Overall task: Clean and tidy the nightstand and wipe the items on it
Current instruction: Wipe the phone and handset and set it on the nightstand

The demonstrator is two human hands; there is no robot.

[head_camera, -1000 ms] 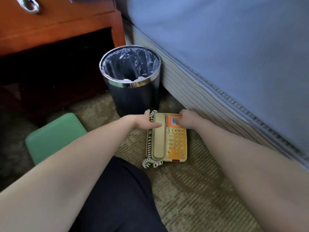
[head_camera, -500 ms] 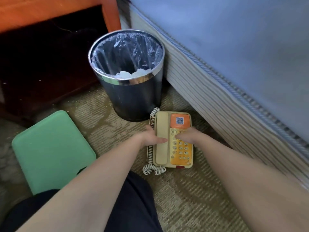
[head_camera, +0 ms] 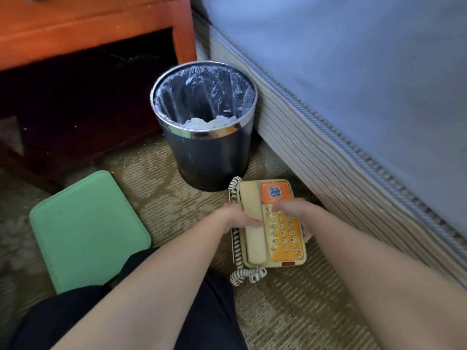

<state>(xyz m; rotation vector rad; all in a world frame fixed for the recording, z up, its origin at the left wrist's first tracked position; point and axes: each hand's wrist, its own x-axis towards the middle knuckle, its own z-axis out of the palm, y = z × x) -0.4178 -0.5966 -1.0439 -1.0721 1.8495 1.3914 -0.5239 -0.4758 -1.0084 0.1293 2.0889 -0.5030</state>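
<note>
On the carpet (head_camera: 290, 311), just in front of the lined waste bin (head_camera: 209, 157) and beside the bed (head_camera: 353, 97), sits the beige-and-orange telephone (head_camera: 278, 238) — handset in its cradle, coiled cord along its left side. The left hand (head_camera: 237, 218) grips its left edge, thumb laid over the handset. The right hand (head_camera: 295, 210) clasps the right edge, fingers curled over the upper keypad. A green pad (head_camera: 86, 231) lies to the left, near the nightstand (head_camera: 88, 26).

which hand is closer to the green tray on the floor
Left. The left hand grips the telephone on its left edge, the side facing the green tray, carpet between them. The right hand holds the telephone's far edge, toward the bed.
</note>
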